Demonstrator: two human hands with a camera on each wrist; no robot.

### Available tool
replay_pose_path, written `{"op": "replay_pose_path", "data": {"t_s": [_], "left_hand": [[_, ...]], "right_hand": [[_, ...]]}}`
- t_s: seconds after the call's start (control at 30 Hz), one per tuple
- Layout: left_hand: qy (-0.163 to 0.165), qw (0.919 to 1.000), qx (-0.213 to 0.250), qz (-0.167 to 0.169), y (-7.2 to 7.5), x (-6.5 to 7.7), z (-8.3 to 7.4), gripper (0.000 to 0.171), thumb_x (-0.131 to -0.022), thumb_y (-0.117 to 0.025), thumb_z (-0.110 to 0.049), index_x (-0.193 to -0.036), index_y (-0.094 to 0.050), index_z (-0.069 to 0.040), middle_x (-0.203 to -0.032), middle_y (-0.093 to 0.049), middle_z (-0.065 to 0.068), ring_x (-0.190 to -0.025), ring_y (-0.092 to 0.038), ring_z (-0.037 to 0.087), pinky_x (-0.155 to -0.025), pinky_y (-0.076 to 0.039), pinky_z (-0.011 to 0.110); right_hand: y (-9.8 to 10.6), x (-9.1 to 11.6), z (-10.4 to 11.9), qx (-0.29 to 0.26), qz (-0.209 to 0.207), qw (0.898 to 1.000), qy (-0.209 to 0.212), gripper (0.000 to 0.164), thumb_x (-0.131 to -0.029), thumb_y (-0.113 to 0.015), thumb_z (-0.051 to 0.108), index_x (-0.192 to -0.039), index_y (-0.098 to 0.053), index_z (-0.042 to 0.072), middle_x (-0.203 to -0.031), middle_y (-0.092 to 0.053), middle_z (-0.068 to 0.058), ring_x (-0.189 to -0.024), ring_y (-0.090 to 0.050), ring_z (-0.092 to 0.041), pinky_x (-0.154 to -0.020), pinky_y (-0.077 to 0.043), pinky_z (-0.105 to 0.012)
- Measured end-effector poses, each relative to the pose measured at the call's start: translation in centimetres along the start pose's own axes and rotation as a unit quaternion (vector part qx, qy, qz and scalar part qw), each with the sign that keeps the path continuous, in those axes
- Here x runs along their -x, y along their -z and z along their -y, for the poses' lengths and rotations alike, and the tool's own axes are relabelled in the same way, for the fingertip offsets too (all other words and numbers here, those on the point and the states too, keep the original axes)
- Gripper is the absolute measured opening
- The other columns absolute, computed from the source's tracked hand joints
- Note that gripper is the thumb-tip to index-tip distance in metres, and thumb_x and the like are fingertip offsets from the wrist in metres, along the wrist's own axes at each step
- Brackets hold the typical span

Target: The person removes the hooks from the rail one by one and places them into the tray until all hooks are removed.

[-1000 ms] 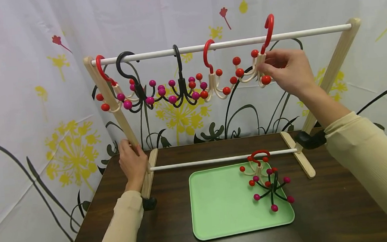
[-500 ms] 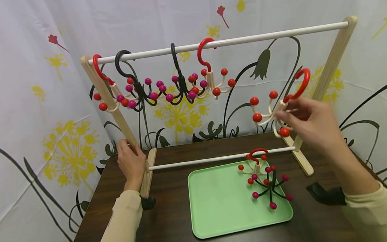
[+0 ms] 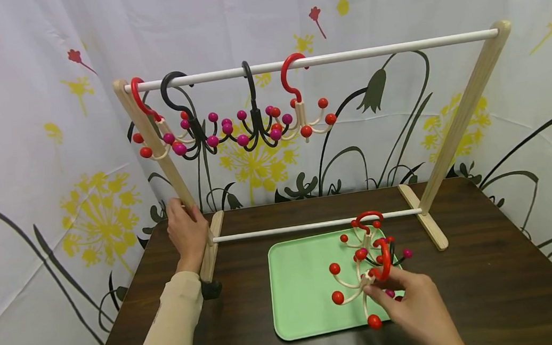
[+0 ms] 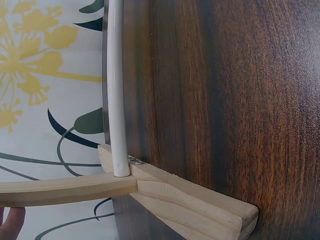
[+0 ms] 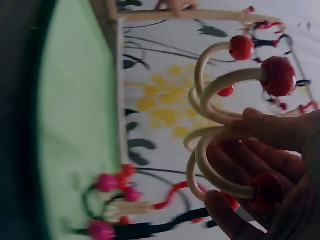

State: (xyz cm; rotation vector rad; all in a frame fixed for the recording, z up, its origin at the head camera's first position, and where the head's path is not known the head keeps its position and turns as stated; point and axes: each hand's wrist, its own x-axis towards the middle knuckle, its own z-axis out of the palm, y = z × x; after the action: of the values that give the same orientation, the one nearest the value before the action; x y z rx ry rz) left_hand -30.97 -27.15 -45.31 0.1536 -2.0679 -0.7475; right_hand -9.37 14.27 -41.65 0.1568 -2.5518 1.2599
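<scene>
1. Head: Pinching a many-armed cream plastic hanger with red hook and red balls (image 3: 367, 277) in the right hand (image 3: 415, 299), above a light-green rectangular tray (image 3: 303, 291); grasping a pale wooden post (image 3: 177, 176) with the left hand (image 3: 189, 231). Apparently mid-transfer; next calls for lowering, clear of a second red-hooked hanger (image 3: 367, 236). Below, dark wood-grain tabletop (image 3: 498, 264); behind, white flower-printed curtain (image 3: 227, 21).
2. Left wrist: Steadying the post, seemingly, beside a white lower rod (image 4: 116, 90).
3. Right wrist: Holding the hanger centrally, thumb against fingers.

Bright head view; dim right wrist view, tray (image 5: 75, 100) blurry.
</scene>
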Motion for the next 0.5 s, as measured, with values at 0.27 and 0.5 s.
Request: {"op": "replay_pose_path", "data": {"t_s": [0.27, 0.5], "left_hand": [[0.005, 1.0, -0.005, -0.003, 0.1, 0.3, 0.1, 0.021, -0.091, -0.062, -0.011, -0.103, -0.049, 0.001, -0.095, -0.051, 0.022, -0.076, -0.056, 0.045, -0.063, -0.042, 0.058], [0.003, 1.0, 0.001, 0.001, 0.1, 0.0, -0.1, 0.022, -0.092, -0.061, -0.013, -0.103, -0.05, 0.002, -0.095, -0.051, 0.023, -0.078, -0.055, 0.045, -0.065, -0.042, 0.059]], "right_hand": [[-3.4, 1.6, -3.4, 0.091, -0.022, 0.994, -0.06, 0.016, -0.076, -0.085, 0.022, -0.088, -0.074, 0.02, -0.083, -0.074, 0.004, -0.08, -0.07, -0.019, -0.07, -0.05, -0.044], [-4.5, 1.4, -4.6, 0.098, -0.037, 0.992, -0.076, 0.021, -0.075, -0.084, 0.017, -0.094, -0.076, 0.019, -0.087, -0.075, 0.002, -0.083, -0.07, -0.023, -0.07, -0.049, -0.046]]}}
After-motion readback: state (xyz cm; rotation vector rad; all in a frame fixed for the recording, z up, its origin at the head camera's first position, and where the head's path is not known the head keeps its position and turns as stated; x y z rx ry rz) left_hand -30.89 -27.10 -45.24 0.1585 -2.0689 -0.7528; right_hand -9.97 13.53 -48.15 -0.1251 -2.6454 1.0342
